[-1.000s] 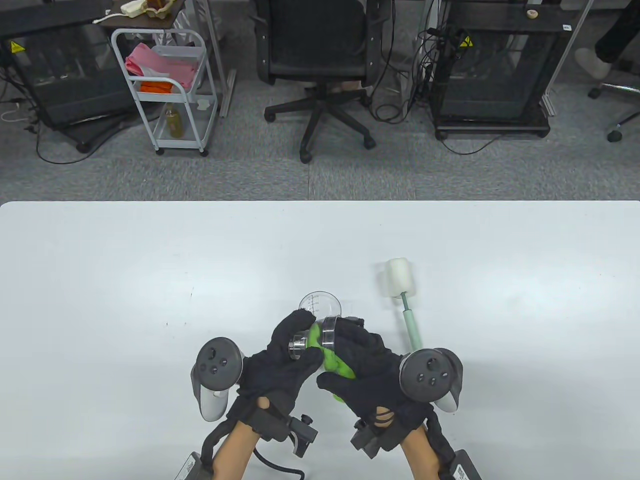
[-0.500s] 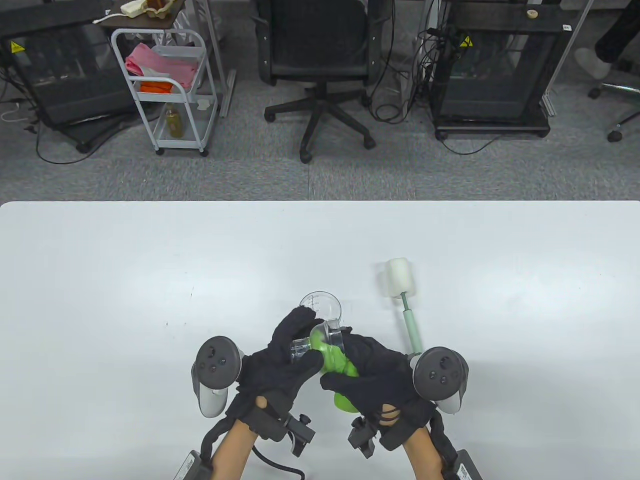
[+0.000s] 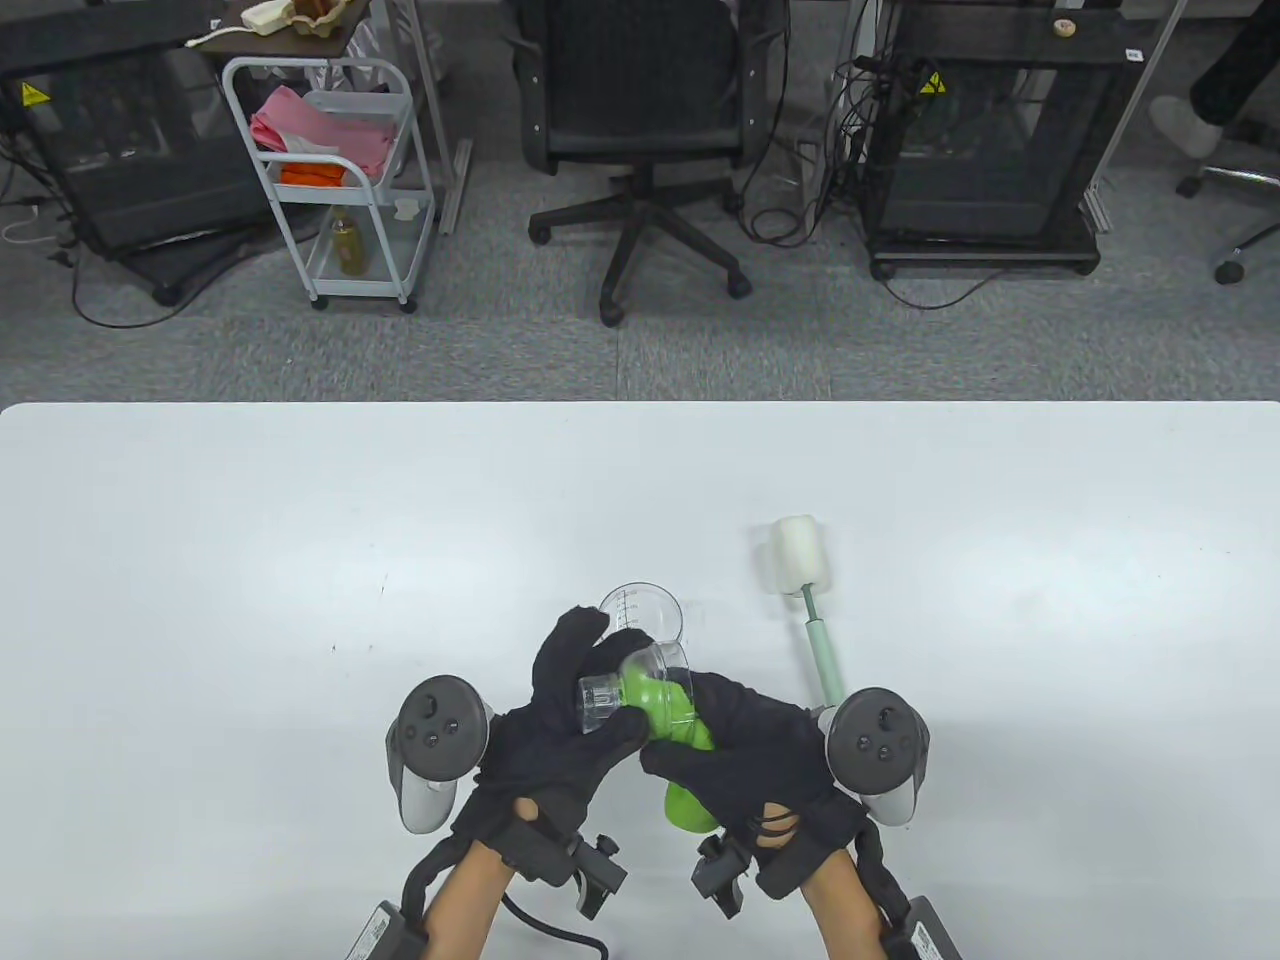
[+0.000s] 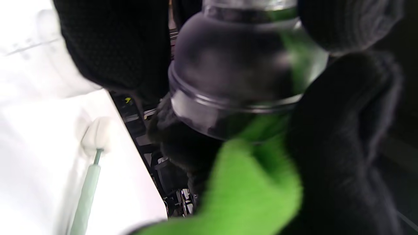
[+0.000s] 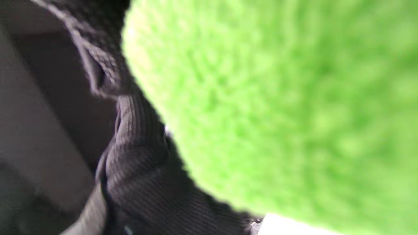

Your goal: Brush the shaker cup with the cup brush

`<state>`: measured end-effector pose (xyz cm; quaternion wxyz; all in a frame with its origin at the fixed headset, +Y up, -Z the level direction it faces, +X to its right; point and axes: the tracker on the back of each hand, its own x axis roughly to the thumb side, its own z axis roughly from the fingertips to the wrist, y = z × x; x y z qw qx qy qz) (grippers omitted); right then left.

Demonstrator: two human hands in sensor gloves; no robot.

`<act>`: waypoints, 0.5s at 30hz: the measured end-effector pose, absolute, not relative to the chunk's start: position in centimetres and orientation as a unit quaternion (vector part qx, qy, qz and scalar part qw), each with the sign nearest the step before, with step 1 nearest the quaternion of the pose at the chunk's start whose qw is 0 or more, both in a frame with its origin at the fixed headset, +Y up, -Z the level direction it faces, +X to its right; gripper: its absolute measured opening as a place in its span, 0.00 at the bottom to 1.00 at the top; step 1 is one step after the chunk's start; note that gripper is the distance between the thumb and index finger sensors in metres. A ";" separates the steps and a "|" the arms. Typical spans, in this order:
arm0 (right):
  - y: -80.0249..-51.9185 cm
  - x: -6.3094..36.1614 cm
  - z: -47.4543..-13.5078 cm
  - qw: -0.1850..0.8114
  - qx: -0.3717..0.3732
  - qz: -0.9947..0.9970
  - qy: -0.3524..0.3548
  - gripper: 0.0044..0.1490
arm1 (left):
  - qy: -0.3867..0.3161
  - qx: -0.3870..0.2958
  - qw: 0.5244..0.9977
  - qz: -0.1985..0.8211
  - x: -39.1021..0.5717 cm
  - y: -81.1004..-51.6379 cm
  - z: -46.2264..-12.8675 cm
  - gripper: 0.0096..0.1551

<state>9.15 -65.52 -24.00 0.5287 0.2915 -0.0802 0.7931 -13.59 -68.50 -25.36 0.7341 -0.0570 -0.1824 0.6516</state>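
My left hand (image 3: 590, 690) grips a clear domed shaker lid (image 3: 645, 685) by its narrow neck, just above the table. My right hand (image 3: 735, 745) holds a green cloth (image 3: 688, 805) and presses it into the lid's wide opening. The left wrist view shows the lid (image 4: 228, 81) with the cloth (image 4: 254, 189) under it. The cloth (image 5: 277, 98) fills the right wrist view. The clear shaker cup (image 3: 641, 607) stands upright just beyond the hands. The cup brush (image 3: 812, 625), with a white sponge head and a pale green handle, lies untouched to the right of the cup; it also shows in the left wrist view (image 4: 85, 189).
The white table (image 3: 250, 560) stretches wide on both sides of the hands. Beyond its far edge are an office chair (image 3: 640, 130), a white cart (image 3: 330, 170) and black cabinets on the floor.
The lid has tilted so its neck points left toward my left palm. My right hand has drawn slightly toward me, and more green cloth hangs below it. My left fingers have lifted a little.
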 end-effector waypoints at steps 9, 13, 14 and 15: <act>-65.7 9.2 -24.1 0.557 0.271 0.782 -0.069 0.37 | -0.230 -0.074 0.757 0.607 -13.6 -68.0 -25.4 0.48; -66.1 9.4 -24.2 0.578 0.259 0.772 -0.057 0.39 | -0.193 -0.060 0.768 0.607 -13.9 -67.8 -25.3 0.49; -65.9 9.3 -24.2 0.565 0.273 0.776 -0.065 0.40 | -0.186 -0.071 0.761 0.618 -13.9 -68.0 -25.4 0.49; -65.7 9.1 -24.1 0.548 0.290 0.781 -0.070 0.41 | -0.178 -0.085 0.755 0.625 -14.0 -68.1 -25.4 0.50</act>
